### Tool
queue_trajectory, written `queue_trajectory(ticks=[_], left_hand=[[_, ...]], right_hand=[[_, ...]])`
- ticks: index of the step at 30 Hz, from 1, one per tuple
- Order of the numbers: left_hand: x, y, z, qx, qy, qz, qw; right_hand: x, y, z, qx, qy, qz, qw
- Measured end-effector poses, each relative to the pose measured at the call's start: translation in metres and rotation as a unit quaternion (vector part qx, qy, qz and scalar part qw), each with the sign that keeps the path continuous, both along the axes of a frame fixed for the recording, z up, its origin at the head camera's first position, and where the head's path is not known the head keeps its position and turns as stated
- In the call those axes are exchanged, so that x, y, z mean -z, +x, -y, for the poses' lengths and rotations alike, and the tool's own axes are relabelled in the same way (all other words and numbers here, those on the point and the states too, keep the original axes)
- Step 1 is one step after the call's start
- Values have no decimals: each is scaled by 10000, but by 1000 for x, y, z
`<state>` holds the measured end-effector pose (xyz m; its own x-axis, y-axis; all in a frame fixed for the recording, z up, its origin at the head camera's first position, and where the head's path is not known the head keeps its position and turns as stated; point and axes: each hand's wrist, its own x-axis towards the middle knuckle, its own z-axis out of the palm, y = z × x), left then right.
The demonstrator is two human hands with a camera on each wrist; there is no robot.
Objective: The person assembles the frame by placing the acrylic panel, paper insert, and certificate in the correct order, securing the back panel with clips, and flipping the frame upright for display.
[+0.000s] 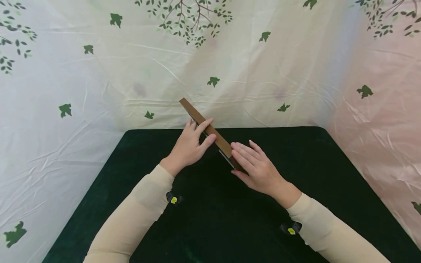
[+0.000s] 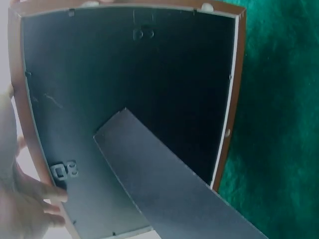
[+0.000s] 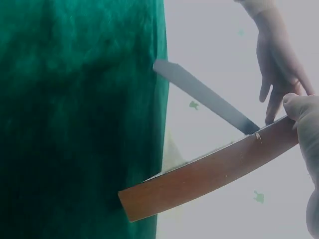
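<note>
A picture frame (image 1: 192, 111) with a brown edge is tilted on its side, seen edge-on in the head view. Its black back panel (image 2: 164, 74), with small metal hangers, faces the left wrist camera. From that back a flat grey stand leg (image 2: 164, 174) swings outward; the right wrist view shows the leg (image 3: 209, 99) angled away from the curved wooden edge (image 3: 199, 184). My left hand (image 1: 187, 146) grips the frame's farther part, thumb and index finger at the edge. My right hand (image 1: 258, 168) holds the nearer end between thumb and fingers.
Beneath the hands lies a dark green cloth-covered table (image 1: 223, 223). A pale curtain (image 1: 158, 65) printed with leaves and green birds hangs behind it and along both sides. Each sleeve carries a small dark wrist device with a yellow mark.
</note>
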<state>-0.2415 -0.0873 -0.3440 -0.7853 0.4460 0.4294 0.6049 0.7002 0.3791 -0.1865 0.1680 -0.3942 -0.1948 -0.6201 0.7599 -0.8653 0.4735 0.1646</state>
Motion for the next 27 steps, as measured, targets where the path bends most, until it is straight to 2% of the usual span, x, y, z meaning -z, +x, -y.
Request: queue_trajectory(ticks=[6,11,19,27], left_hand=[[-10,-1,10,286,83,332,9990],[-18,-6,14,689,190,453,9964],[-27,-13,11,1120,556,1020,9869],[-34,-22,8,1472,664,1312,9781]], right_hand=[[-6,6,18,-98,221,6,9997],[-11,10,35,-320,204,-122,9992],[-18,14,60,-535,-122,-260,9982],[-17,13,76,-383,-526,-436,9969]])
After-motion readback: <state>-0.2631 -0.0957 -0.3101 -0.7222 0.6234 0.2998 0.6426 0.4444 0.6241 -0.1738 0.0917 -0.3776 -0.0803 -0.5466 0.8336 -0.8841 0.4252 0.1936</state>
